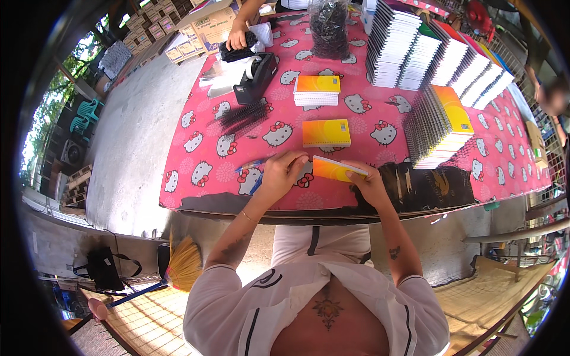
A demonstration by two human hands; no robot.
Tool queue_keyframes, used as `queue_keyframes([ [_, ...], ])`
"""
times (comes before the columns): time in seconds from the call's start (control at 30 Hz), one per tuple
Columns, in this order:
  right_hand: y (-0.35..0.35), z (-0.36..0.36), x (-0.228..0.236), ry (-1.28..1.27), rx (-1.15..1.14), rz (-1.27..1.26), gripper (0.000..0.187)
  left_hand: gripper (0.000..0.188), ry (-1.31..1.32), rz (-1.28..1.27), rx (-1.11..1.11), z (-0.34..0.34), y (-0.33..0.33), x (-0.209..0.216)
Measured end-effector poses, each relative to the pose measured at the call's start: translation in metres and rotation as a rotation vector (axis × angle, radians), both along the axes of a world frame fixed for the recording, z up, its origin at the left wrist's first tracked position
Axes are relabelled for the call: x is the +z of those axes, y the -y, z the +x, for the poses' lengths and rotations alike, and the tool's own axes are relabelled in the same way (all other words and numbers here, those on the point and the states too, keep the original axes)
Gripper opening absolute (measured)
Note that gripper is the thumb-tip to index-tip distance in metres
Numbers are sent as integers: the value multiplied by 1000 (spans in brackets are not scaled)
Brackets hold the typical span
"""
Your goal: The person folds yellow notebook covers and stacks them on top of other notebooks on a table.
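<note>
My right hand [367, 179] grips a small notebook [333, 169] with a yellow and orange cover, tilted over the table's near edge. Just left of its spine, my left hand [285, 171] has its fingers curled and pinched together; whatever they hold is too small to make out. Beyond my hands another yellow notebook [326, 134] lies flat, with punched holes along its near edge. Behind that one sits a small stack of the same notebooks [316, 91]. Loose black spiral binding coils [243, 118] lie to the left. Blue pens [252, 169] rest beside my left hand.
A black tape dispenser [256, 78] stands far left, near another person's hand [237, 37] on dark coils. A clear bag of black coils [329, 29] stands at the back. Spiral-bound notebooks [436, 127] are stacked at right, with taller stacks [395, 44] behind. Pink patterned cloth [368, 127] covers the table.
</note>
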State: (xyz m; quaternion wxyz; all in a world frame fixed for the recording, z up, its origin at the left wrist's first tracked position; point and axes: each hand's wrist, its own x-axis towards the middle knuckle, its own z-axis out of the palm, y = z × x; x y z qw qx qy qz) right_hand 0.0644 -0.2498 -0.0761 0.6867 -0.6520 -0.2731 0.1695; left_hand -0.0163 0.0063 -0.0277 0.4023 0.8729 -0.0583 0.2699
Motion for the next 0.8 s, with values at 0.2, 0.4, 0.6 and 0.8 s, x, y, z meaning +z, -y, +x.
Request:
queue_keyframes([
  [0.2,4,1,-5,5,15,-9,30,21,-104,111,-133,6,-8,12],
  [0.4,2,0,-2,-10,16,-24,30,32,-332,169,-359,27,-22,17],
  [0.6,-7,-15,6,117,-146,18,27,44,128,760,251,9,44,13],
  [0.8,-5,-25,6,127,-149,-95,27,32,94,657,21,9,24,15],
])
